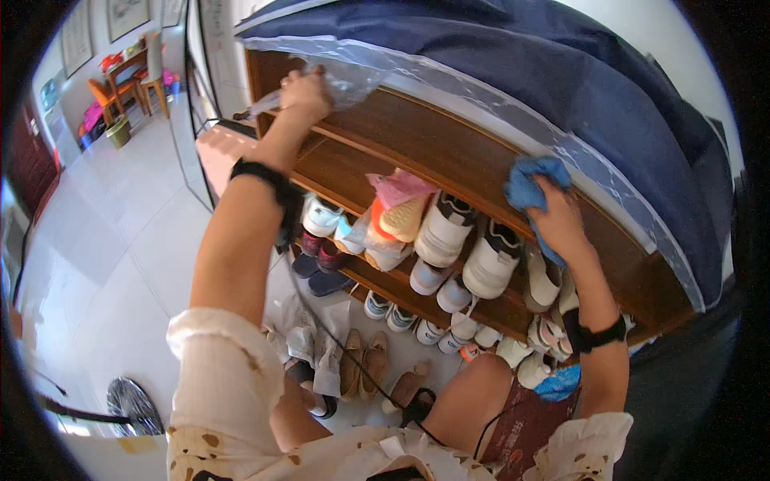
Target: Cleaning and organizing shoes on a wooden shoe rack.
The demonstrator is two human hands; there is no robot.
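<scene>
Blue cloth (531, 178) is bunched in the right hand (560, 220), right of the shelf's (437, 132) middle. Far left, the left hand (305, 94) clutches clear plastic (353, 84).

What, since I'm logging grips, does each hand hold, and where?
Left hand: crumpled clear plastic film, between its ends. Right hand: soft blue cloth, by its bunched upper part.

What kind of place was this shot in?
Probably a home, perhaps near the entrance: a wooden rack full of shoes, with an orange chair by a table and a framed picture on the wall beyond.

The table looks domestic too.
</scene>
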